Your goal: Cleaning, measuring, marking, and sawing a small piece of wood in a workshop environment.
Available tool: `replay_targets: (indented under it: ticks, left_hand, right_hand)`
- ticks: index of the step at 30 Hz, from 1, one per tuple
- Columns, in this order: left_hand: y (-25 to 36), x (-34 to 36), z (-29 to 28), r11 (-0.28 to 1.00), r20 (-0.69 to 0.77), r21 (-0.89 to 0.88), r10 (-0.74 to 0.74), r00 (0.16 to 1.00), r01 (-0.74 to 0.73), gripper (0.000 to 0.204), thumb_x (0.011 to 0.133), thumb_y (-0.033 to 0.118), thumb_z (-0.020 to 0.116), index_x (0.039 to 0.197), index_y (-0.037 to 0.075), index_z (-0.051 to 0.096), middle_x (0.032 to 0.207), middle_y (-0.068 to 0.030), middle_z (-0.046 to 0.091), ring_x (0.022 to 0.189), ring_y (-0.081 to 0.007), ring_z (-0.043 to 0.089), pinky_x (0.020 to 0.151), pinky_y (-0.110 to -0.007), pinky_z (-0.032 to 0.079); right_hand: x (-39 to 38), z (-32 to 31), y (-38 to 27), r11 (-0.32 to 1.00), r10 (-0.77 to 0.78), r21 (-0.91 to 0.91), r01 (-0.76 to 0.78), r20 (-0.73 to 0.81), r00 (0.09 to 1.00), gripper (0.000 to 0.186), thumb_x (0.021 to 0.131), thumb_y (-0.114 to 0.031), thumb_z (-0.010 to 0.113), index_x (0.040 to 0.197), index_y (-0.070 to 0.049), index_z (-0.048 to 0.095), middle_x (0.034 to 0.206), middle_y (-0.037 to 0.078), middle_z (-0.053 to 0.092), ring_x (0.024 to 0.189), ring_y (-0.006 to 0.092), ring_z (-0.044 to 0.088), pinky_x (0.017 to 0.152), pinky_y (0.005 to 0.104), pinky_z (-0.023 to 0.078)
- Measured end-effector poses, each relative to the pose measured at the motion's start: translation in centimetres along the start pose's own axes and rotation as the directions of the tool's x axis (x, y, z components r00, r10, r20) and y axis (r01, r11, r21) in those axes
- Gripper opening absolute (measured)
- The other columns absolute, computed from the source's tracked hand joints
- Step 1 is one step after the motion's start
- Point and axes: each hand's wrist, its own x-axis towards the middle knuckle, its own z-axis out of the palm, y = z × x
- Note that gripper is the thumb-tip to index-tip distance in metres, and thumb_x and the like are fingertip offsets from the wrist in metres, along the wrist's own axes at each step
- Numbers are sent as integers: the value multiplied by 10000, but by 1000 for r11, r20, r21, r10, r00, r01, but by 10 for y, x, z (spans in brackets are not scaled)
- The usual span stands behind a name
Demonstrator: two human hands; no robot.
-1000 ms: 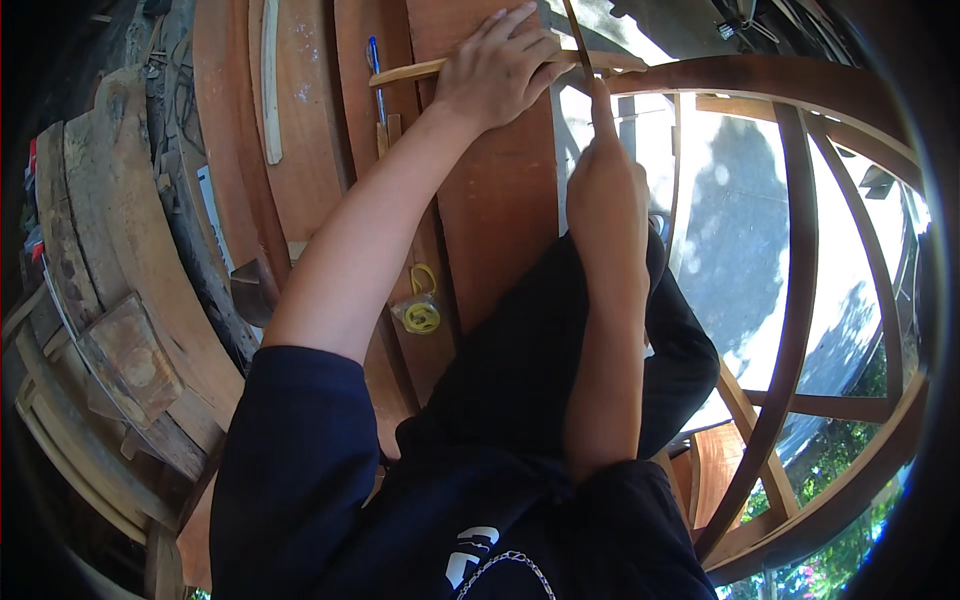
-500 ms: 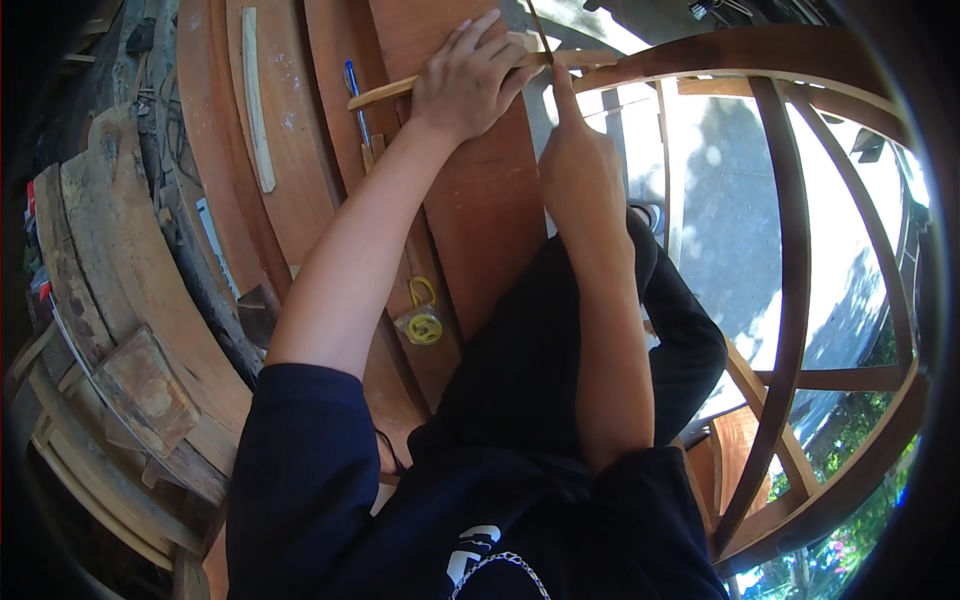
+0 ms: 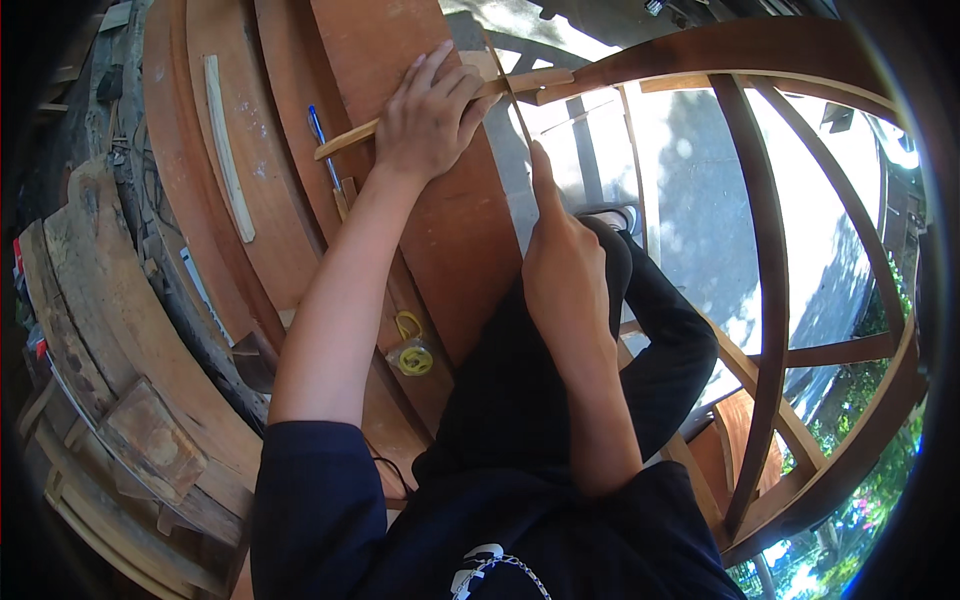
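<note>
My left hand (image 3: pixel 425 120) lies over a narrow wooden strip (image 3: pixel 345 140) and presses it down on a wide reddish-brown board (image 3: pixel 455 245). The strip sticks out past the board's right edge. My right hand (image 3: pixel 565 260) is closed, its index finger stretched forward along a thin saw (image 3: pixel 520 118) seen nearly edge-on; the handle is hidden in my grip. The blade crosses the strip just right of my left hand's fingers. Beside the strip, on the boards to the left, lies a blue pen (image 3: pixel 325 150). A yellow tape measure (image 3: pixel 411 358) rests nearer to me.
On the right stands a large curved wooden frame (image 3: pixel 775 230) with several ribs, its upper end close to the strip's tip. A pale thin stick (image 3: pixel 228 150) lies on the left boards. Weathered planks (image 3: pixel 110 280) are stacked at the far left. My foot (image 3: pixel 615 217) is below the saw.
My right hand has drawn back toward me with the saw, so more blade shows beyond the finger. The left hand still holds the strip down. The whole view has shifted slightly.
</note>
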Motion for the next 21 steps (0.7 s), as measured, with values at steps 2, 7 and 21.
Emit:
replay_targets:
  ticks: [2,7,21]
  left_hand:
    - [0,0,0,999,-9,2,37,999,-37,300,996,377,648,1125,112,701,1165,-30,724,1349,-306,560,1117,-477,476]
    - [-1,-3,-1,999,29,21,37,999,-38,289,998,378,644,1128,124,696,1168,-10,719,1355,-302,555,1113,-477,482]
    - [-4,-3,4,1000,14,16,-13,1000,13,305,998,415,629,1124,143,688,1181,-11,715,1357,-293,552,1136,-492,465]
  right_hand:
    - [0,1,-3,999,32,2,-32,14,999,760,884,58,542,1603,-39,315,790,283,673,718,449,704,661,521,558]
    - [33,16,-4,995,-56,73,64,-109,993,785,879,61,549,1615,-76,314,818,282,681,713,450,703,654,519,561]
    - [-1,-3,0,999,15,-38,-14,32,999,778,889,79,521,1614,-117,320,811,274,686,774,455,715,698,536,562]
